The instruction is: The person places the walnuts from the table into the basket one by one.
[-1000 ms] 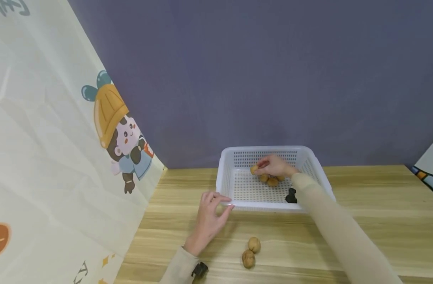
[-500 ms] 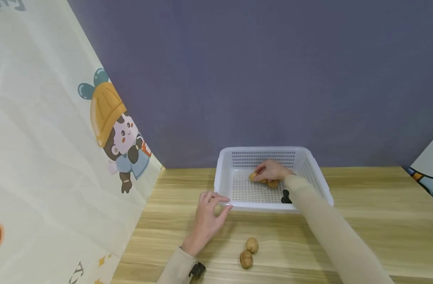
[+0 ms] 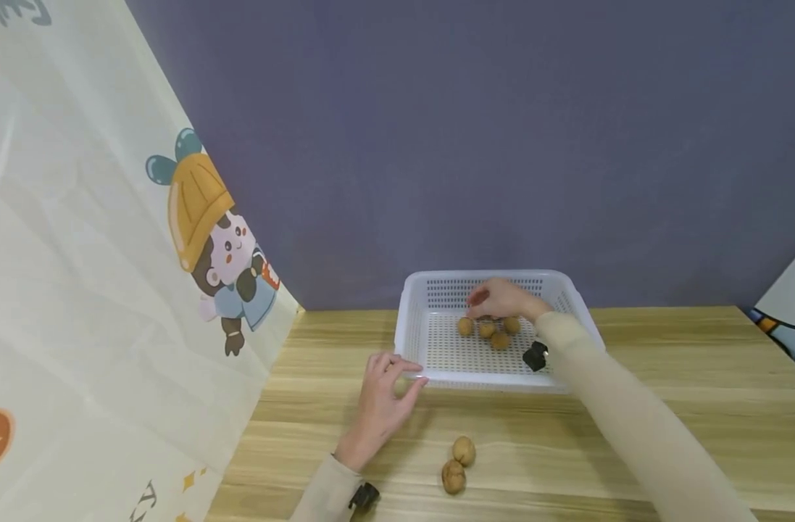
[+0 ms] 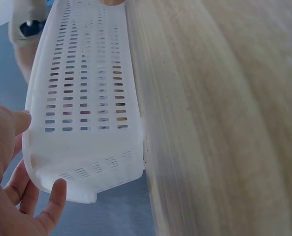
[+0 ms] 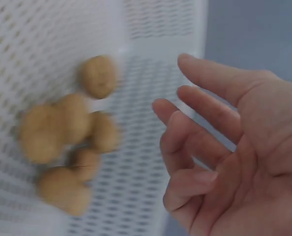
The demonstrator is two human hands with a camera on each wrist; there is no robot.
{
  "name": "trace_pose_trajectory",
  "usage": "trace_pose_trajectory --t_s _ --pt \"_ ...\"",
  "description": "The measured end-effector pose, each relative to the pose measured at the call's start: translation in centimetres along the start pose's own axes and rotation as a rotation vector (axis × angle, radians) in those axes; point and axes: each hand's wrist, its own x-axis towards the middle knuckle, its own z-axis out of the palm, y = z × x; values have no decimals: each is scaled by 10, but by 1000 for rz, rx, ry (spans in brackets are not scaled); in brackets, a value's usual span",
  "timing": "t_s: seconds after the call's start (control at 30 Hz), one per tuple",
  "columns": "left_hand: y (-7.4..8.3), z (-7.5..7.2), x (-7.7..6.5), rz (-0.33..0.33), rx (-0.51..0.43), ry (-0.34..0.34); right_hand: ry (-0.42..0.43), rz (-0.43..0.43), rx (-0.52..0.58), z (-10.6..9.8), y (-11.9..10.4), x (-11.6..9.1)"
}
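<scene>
A white slotted plastic basket [image 3: 485, 378] stands on the table against the far wall. At its near left corner my left hand [image 3: 383, 406] pinches the rim, thumb outside and forefinger on top; the left wrist view shows those fingers round the edge of the basket [image 4: 81, 162]. Inside lie several walnuts [image 3: 499, 341] in a loose cluster, partly blurred in the right wrist view. Over them is my right hand [image 3: 504, 299], its fingers loosely bent and holding nothing, seen beside the walnuts [image 5: 42, 133] in its own view.
Two walnuts, one [image 3: 464, 450] touching the other [image 3: 454, 476], lie on the wooden table [image 3: 684, 377] in front of the basket, between the forearms. A dark wall [image 3: 488, 145] rises behind, and a printed white sheet [image 3: 77, 254] hangs at the left.
My right hand has let go of a walnut at the left of the cluster in the basket and lifted slightly up and away. The left hand keeps its place on the rim.
</scene>
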Motion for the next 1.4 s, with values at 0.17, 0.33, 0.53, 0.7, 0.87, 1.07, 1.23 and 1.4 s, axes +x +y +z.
trace_pose_trajectory --t_s 0.17,0.33,0.53,0.7,0.87,1.07,1.23,1.4 --pt "2 1 1 -14 -1 -12 91 -112 -34 -11 -26 -30" --pt "1 0 2 -15 -6 1 182 -248 55 9 -48 -70" --pt "-1 0 2 -10 -7 8 115 -454 186 60 -53 -115" --pt "-3 -1 2 0 -4 10 -106 -474 292 98 -38 -136" --pt "-4 -1 0 -2 -1 11 -182 -415 352 126 -16 -142" --pt "-4 0 -2 -18 0 11 -245 -336 396 144 2 -143" --pt "-3 1 -3 -14 1 12 -264 -286 399 148 7 -145" --pt "-1 0 -2 -17 -4 13 -256 -262 400 149 8 -145"
